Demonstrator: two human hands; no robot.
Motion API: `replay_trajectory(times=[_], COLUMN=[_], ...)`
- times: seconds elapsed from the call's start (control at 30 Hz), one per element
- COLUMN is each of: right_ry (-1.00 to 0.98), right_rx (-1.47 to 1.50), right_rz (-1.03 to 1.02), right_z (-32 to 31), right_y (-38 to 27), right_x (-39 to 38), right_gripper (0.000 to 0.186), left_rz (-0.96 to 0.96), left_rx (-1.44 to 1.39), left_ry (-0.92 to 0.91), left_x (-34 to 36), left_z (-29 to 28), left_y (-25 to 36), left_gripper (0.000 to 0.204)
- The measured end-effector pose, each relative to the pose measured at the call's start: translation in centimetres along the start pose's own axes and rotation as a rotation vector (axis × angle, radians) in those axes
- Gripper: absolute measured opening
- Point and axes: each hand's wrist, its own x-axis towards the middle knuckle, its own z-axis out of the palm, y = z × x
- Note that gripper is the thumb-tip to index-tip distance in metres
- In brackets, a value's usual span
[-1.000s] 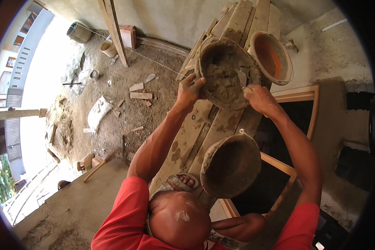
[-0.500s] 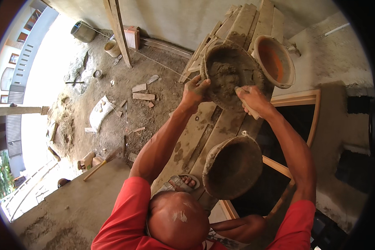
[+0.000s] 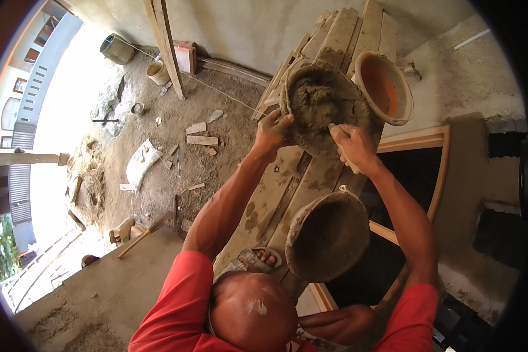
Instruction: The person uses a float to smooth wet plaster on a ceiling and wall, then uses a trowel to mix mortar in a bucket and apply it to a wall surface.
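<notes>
A round, mud-coated basin (image 3: pixel 287 94) of wet grey mortar (image 3: pixel 320 102) stands on the wooden planks. My left hand (image 3: pixel 273 132) is closed on its near left rim, thumb over the edge. My right hand (image 3: pixel 356 146) wraps round the pale wooden handle of a trowel (image 3: pixel 351 162) at the near right side of the basin; its blade is hard to make out against the mortar. Nearer to me sits a second mortar-crusted basin (image 3: pixel 328 237), dark inside. Beyond my right hand, an orange-lined bucket (image 3: pixel 385 88) stands beside the first basin.
The planks (image 3: pixel 264 199) form a raised platform, with a sandaled foot (image 3: pixel 261 258) on it. A wooden window frame (image 3: pixel 444 155) lies to the right. Left on the dirt ground are wood scraps (image 3: pixel 202 141), a white sack (image 3: pixel 141 164), a brush (image 3: pixel 136 242) and buckets (image 3: pixel 117 48). An upright post (image 3: pixel 167 50) stands beyond.
My right hand and the trowel have shifted slightly left and nearer to me. The mortar looks more heaped toward the basin's left and middle. My left hand keeps its hold on the rim.
</notes>
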Motion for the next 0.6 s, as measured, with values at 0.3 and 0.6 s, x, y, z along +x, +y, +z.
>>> replay_trajectory(times=[0.3,0.6], right_ry=[0.089,0.080], right_rx=[0.085,0.225], right_rz=[-0.011,-0.013], right_z=[0.1,-0.9], right_y=[1.4,2.2], right_x=[-1.0,-2.5], right_gripper=[0.039,0.038], left_rz=[-0.021,0.006], left_rx=[-0.008,0.010], left_ry=[0.034,0.033], left_x=[0.5,0.3], left_z=[-0.2,0.2], left_y=[-0.6,-0.5], left_gripper=[0.070,0.033])
